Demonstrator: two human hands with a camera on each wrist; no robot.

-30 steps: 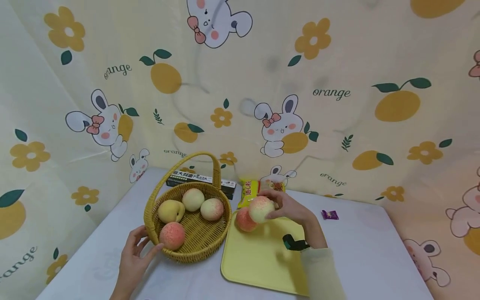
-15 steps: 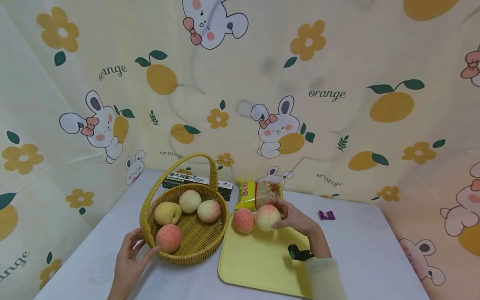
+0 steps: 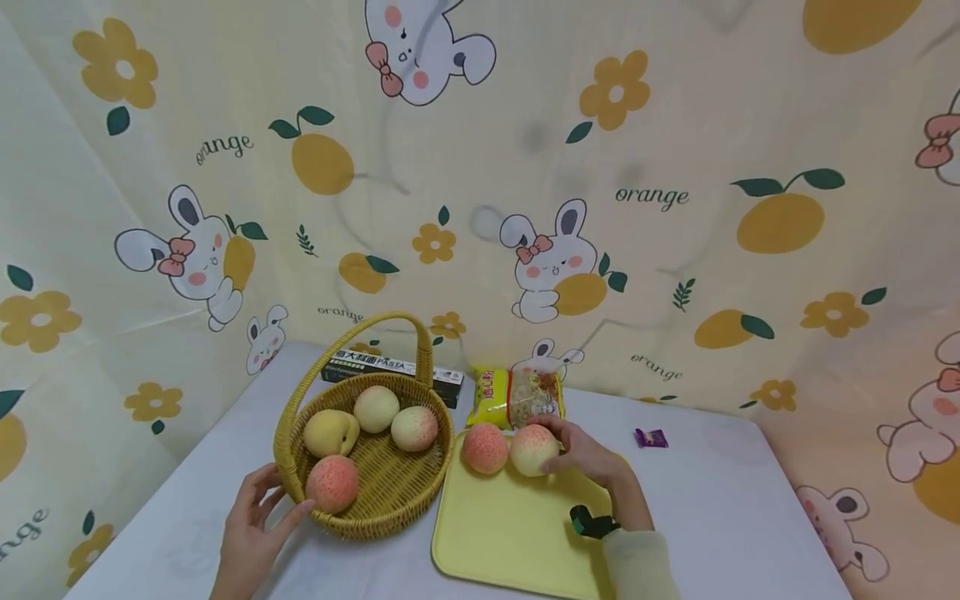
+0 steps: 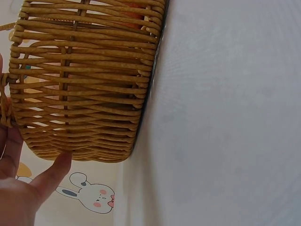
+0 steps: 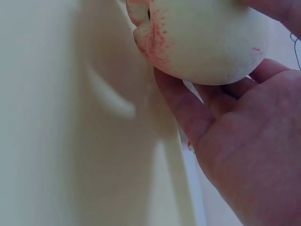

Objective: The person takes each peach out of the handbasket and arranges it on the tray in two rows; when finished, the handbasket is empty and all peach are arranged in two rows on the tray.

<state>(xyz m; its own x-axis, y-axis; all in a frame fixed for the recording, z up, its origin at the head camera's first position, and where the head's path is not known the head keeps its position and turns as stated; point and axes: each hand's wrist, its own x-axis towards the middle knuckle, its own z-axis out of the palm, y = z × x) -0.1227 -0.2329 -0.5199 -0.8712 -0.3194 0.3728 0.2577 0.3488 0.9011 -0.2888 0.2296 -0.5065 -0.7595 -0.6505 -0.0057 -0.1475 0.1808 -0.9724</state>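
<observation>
My right hand [image 3: 588,457] grips a pale peach [image 3: 531,452] with a red blush, thumb on the near side and fingers behind. This peach is over the far part of the yellow tray [image 3: 495,542], close beside a pinkish-red peach [image 3: 485,448]. On the left, my left hand [image 3: 251,529] rests against the outside of a wicker basket [image 3: 375,527], near its handle base. The thumb [image 4: 55,172] touches the woven wall in the left wrist view. Inside the basket lie a yellow peach [image 3: 327,433], a pink peach [image 3: 332,483] and two pale ones.
Behind the basket lies a black pasta box [image 3: 447,387]. A yellow food packet [image 3: 493,398] sits just beyond the tray. A small purple wrapped candy [image 3: 651,437] lies to the right on the white table [image 3: 720,517]. A printed cloth [image 3: 480,150] hangs behind.
My right hand has moved the pale peach slightly right and down, from overlapping the pinkish-red peach to beside it. The left hand stays at the basket. The head view has shifted a little.
</observation>
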